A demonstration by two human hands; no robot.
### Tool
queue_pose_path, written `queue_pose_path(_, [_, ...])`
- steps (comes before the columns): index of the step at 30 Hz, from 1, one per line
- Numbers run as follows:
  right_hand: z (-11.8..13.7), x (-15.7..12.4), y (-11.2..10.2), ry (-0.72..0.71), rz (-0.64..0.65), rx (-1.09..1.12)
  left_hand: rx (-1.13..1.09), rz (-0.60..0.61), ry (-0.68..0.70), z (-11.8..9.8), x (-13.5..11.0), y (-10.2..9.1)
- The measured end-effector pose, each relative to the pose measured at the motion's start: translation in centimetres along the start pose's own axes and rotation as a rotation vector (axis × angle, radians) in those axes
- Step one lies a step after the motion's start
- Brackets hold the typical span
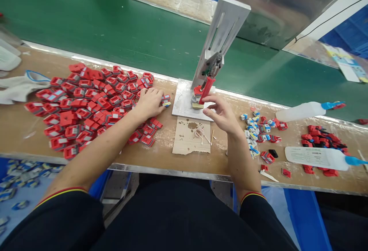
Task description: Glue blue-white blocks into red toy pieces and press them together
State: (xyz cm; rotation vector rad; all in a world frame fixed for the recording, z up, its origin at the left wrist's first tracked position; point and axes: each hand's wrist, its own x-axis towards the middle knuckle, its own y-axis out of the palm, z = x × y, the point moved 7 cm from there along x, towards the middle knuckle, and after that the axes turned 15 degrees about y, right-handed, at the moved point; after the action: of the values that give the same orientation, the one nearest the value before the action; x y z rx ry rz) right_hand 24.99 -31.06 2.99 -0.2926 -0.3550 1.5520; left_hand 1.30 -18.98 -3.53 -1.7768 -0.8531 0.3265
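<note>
My left hand [149, 103] rests at the right edge of a pile of red and grey plastic parts [86, 103]. Its fingers are curled round a small blue, grey and yellow part [166, 100], partly hidden by the fingers. My right hand [221, 113] has its thumb and fingers apart beside the red handle [207, 89] of a toggle clamp press [214, 64]; the index fingertip is close to the handle or touches it. Under the clamp, a part with a red top and a yellowish bottom [197, 105] sits on the metal base plate [181, 101].
A cardboard piece [186, 146] with cotton swabs lies before the press. To the right are small blue and white parts [251, 132], two squeeze bottles [301, 112] and red and black parts [322, 140]. A white glove [20, 88] lies left. A green conveyor belt [115, 25] runs behind.
</note>
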Motion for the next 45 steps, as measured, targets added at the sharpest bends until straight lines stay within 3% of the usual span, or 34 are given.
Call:
queue_pose_path(5, [-1.4,1.3,0.0,0.012,0.07,0.075,-0.248,-0.154,0.204,-4.1,5.1,-0.2])
queue_pose_path(7, [-1.6,1.3,0.2,-0.003,0.084,0.118,-0.38,-0.14,0.308,-6.5,7.3,0.8])
queue_pose_path(9, [-0.9,0.6,0.2,-0.049,0.081,0.161,-0.467,-0.137,0.327,-7.9,8.8,1.7])
queue_pose_path(12, [2.3,-1.5,-0.4,-0.171,0.069,0.236,-0.515,-0.179,0.293,-8.2,9.3,2.4])
queue_pose_path(15, [7.2,-2.3,-1.9,-0.284,0.026,0.251,-0.527,-0.197,0.28,-7.9,9.1,2.6])
queue_pose_path(19, [13.3,1.2,-4.8,-0.421,-0.035,0.22,-0.582,-0.233,0.142,-7.3,9.4,2.7])
queue_pose_path(22, [15.1,5.5,-7.1,-0.448,-0.097,0.173,-0.633,-0.332,-0.048,-6.2,9.3,1.9])
queue_pose_path(25, [14.9,7.1,-8.0,-0.532,-0.105,0.14,-0.82,-0.419,-0.261,-4.4,7.7,0.7])
queue_pose_path(28, [13.0,4.5,-7.3,-0.593,-0.222,0.048,-1.067,-0.468,-0.349,-3.2,4.4,-0.7])
queue_pose_path(31, [9.9,0.5,-4.7,-0.531,-0.282,-0.043,-1.232,-0.429,-0.279,-4.1,0.5,-2.0])
queue_pose_path(34, [7.0,-2.3,-1.0,-0.436,-0.194,-0.136,-1.3,-0.355,-0.199,-6.7,-2.6,-2.9])
queue_pose_path(38, [5.2,-3.9,2.5,-0.416,-0.083,-0.228,-1.3,-0.194,-0.087,-10.9,-4.3,-3.4])
queue_pose_path(41, [5.2,-4.8,2.8,-0.473,-0.097,-0.241,-1.294,-0.129,0.003,-12.9,-4.6,-3.5])
queue_pose_path(45, [5.1,-6.0,1.9,-0.469,-0.173,-0.185,-1.268,-0.181,0.149,-14.0,-4.7,-3.8])
